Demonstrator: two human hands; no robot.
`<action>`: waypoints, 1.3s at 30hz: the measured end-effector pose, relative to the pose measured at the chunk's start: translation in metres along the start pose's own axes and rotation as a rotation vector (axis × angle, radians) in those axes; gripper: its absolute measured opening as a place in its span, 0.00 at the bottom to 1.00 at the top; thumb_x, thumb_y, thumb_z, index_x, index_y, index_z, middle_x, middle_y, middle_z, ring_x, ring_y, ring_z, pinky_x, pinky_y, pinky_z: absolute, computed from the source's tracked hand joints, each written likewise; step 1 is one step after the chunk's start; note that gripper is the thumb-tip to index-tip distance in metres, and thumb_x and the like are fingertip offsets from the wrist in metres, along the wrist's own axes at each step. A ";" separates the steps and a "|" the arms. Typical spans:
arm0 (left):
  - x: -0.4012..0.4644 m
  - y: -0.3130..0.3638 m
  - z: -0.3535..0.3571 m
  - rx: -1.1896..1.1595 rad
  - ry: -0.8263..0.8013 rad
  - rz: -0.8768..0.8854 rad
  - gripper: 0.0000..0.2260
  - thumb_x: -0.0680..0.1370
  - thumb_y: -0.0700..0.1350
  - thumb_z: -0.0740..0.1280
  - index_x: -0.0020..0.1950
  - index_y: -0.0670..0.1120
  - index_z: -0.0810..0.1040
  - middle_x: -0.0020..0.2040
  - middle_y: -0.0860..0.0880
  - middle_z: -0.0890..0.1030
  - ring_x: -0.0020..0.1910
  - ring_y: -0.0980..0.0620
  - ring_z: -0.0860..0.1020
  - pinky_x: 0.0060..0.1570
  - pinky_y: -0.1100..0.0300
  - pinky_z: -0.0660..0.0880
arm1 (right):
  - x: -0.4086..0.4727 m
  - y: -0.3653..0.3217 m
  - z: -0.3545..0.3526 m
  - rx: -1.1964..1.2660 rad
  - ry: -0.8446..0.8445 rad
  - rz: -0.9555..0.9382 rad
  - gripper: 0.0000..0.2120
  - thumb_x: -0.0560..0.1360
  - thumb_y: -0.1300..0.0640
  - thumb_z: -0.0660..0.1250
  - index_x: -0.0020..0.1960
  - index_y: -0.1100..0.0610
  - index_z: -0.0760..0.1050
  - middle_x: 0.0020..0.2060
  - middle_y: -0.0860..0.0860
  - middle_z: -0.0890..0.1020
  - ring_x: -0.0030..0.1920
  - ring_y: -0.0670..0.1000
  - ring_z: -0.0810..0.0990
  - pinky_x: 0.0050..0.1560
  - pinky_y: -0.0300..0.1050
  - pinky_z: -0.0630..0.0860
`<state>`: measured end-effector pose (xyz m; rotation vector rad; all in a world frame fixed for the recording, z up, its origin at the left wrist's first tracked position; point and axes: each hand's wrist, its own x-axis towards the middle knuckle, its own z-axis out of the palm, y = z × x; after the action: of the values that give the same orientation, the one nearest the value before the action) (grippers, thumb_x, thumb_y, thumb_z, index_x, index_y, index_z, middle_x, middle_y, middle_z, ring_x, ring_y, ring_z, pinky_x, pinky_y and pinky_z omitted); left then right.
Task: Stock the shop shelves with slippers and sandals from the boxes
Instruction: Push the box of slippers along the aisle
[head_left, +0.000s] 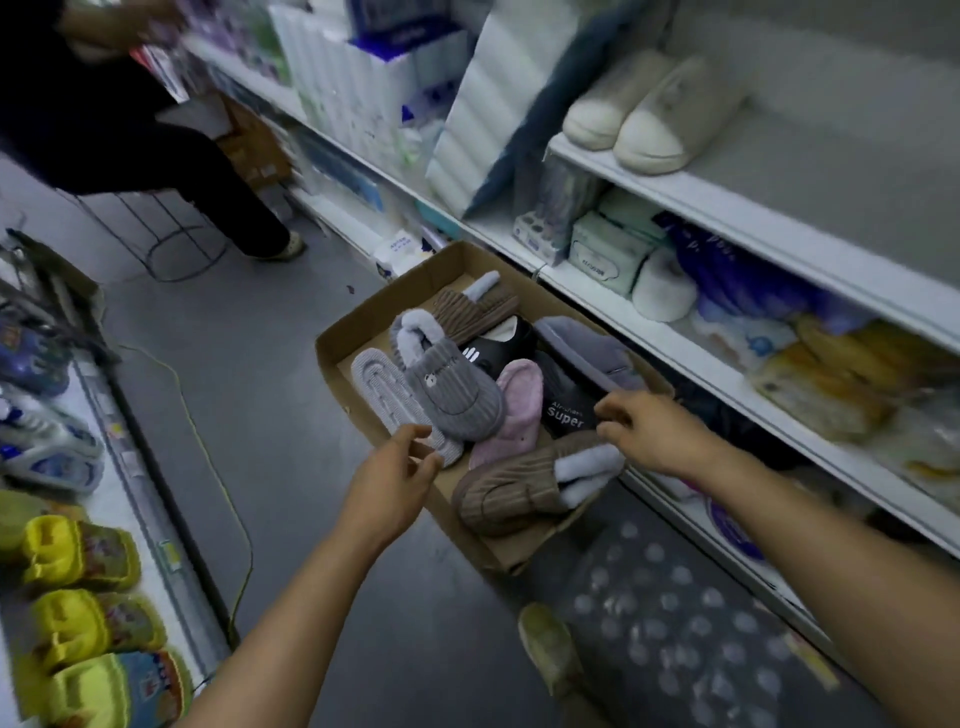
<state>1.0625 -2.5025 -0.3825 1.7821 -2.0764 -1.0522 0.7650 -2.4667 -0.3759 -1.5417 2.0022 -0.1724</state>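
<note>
A shallow cardboard box (363, 317) lies on the grey floor, filled with several slippers. A grey ribbed slipper (452, 395) lies over its upturned mate, beside a pink slipper (511, 415), a black one printed "Super" (566, 410) and a brown ribbed pair (514, 491) at the near end. My left hand (389, 478) hovers at the box's near left edge, fingers loosely curled, holding nothing. My right hand (649, 431) reaches over the near right side, fingers curled just above the brown and black slippers; no grip shows. A cream pair (649, 104) stands on the upper right shelf (779, 223).
Right shelves carry tissue packs, wipes and bagged goods. The left shelf holds yellow sandals (78, 566). Another person (130, 140) stands at the aisle's far end by a wire stand. A yellow cable (208, 457) runs along the floor. My spotted garment and shoe are at the bottom.
</note>
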 end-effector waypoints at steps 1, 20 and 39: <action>-0.016 0.014 -0.009 0.009 0.001 0.054 0.16 0.79 0.51 0.63 0.67 0.53 0.69 0.52 0.55 0.78 0.49 0.55 0.78 0.51 0.52 0.79 | -0.027 -0.002 -0.009 -0.021 0.046 -0.003 0.17 0.76 0.50 0.64 0.64 0.51 0.73 0.61 0.51 0.79 0.60 0.53 0.76 0.55 0.44 0.72; -0.219 0.327 0.010 0.187 0.039 0.997 0.26 0.74 0.63 0.63 0.69 0.56 0.66 0.59 0.56 0.79 0.54 0.56 0.78 0.48 0.55 0.76 | -0.449 0.094 -0.143 -0.077 0.969 0.370 0.24 0.76 0.42 0.61 0.70 0.40 0.59 0.62 0.42 0.73 0.57 0.48 0.77 0.47 0.48 0.76; -0.640 0.630 0.404 -0.008 -0.473 1.712 0.24 0.76 0.58 0.65 0.70 0.54 0.65 0.63 0.52 0.76 0.59 0.50 0.76 0.55 0.50 0.75 | -1.013 0.344 -0.093 -0.061 1.290 1.280 0.25 0.72 0.39 0.63 0.66 0.37 0.62 0.60 0.42 0.77 0.57 0.50 0.78 0.51 0.49 0.75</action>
<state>0.4969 -1.7490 -0.0962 -0.6172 -2.5769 -0.7704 0.5760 -1.4541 -0.0725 0.3319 3.5039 -0.6545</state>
